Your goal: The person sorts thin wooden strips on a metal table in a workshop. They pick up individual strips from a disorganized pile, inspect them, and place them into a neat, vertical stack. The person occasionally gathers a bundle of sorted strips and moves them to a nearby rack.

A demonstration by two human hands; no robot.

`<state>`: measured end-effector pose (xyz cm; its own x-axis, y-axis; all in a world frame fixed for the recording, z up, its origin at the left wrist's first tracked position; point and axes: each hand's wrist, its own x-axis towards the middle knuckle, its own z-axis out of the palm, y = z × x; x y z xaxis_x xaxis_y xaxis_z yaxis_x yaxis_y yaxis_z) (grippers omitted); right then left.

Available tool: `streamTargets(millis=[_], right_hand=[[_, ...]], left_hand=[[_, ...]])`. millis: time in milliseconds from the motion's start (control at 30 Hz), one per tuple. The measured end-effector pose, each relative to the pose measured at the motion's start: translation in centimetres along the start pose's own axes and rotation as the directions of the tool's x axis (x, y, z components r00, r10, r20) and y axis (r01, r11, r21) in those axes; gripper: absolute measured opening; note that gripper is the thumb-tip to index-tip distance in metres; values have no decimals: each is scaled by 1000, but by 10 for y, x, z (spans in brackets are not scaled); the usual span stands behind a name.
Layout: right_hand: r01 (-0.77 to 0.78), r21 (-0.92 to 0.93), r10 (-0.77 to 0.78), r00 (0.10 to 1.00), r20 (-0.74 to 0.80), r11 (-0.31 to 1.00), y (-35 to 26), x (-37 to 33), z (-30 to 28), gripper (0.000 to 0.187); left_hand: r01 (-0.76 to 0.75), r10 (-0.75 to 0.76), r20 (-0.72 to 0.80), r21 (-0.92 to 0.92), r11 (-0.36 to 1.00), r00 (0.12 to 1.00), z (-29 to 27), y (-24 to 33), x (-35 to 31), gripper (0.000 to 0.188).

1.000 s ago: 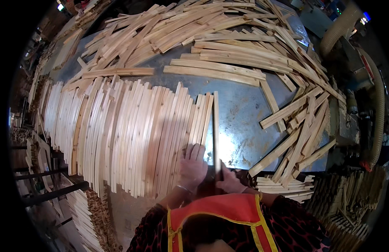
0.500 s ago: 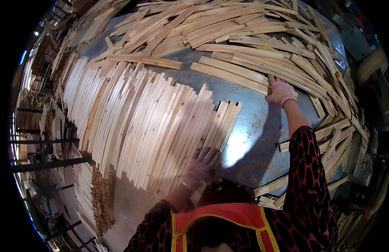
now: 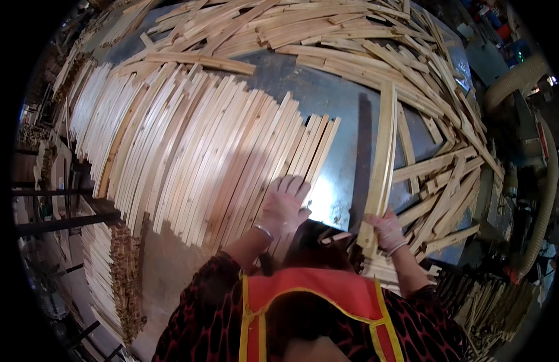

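Observation:
My right hand point(image 3: 388, 231), in a thin pale glove, is closed around the near end of what look like two wooden strips point(image 3: 381, 151) held together. They stand lengthwise away from me, slanting over the right part of the metal table point(image 3: 346, 99). On the left, a long row of pale wooden strips point(image 3: 213, 157) lies side by side. My left hand point(image 3: 284, 208), also gloved, rests flat on the near right end of that row with its fingers spread, a bracelet at its wrist.
A loose heap of wooden strips point(image 3: 334, 24) covers the far side and curves down the right. Short strips point(image 3: 385, 268) lie by my right forearm. Stacked strips point(image 3: 101, 283) stand lower left near a dark metal bar point(image 3: 68, 224). A ribbed hose point(image 3: 548, 199) hangs at right.
My right hand has drawn the strips from the heap's edge toward me and turned them lengthwise. My left hand stays on the row. The view has shifted slightly.

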<state>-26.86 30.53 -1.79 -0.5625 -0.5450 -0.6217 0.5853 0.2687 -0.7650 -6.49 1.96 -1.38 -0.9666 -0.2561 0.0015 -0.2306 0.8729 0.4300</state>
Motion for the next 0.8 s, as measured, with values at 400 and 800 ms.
streamTargets(millis=[400,800], right_hand=[[17,-838,74,995,68,546,72,-12,178,112],[121,-728,-399,890,-221,675,37,47,156,91]], left_hand=[[471,-448,147,-246,847,882,-35,-52,-245,42],[577,-86,627,-644,502,775,40,-30,-229,48]])
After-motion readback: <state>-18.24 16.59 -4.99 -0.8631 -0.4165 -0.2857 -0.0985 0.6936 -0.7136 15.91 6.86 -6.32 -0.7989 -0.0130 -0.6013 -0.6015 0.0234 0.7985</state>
